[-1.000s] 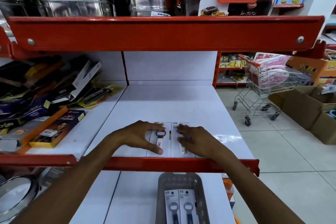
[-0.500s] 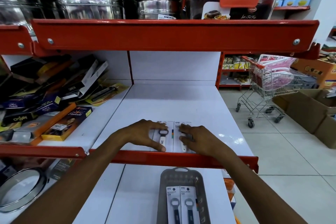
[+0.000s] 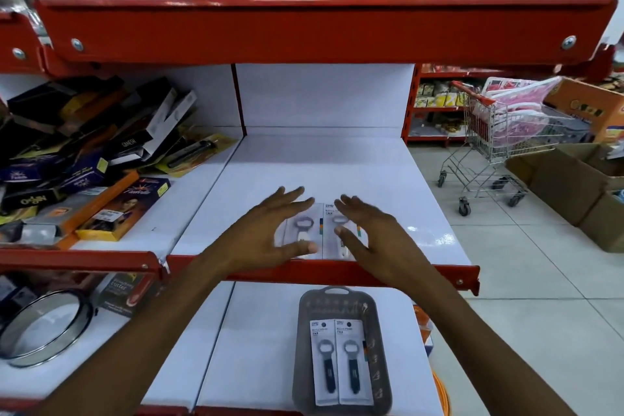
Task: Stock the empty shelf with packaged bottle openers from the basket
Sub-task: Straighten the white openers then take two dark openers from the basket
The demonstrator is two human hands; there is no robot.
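Two packaged bottle openers (image 3: 320, 230) lie side by side near the front of the white shelf (image 3: 324, 165). My left hand (image 3: 266, 233) hovers over the left pack with fingers spread. My right hand (image 3: 368, 230) hovers over the right pack, also spread; neither holds anything. On the shelf below, a grey basket (image 3: 341, 300) holds two more packaged openers (image 3: 341, 361) with dark handles, flat and side by side.
Boxed knives and cutters (image 3: 87, 172) pile up on the left shelf section. Steel pots stand on the red shelf above (image 3: 320, 27). A shopping trolley (image 3: 496, 145) and cardboard boxes (image 3: 574, 186) stand on the tiled floor to the right. A round sieve (image 3: 44, 331) lies lower left.
Both hands have lifted off the two packs and spread their fingers; the packs stay on the shelf. The camera has tilted slightly.
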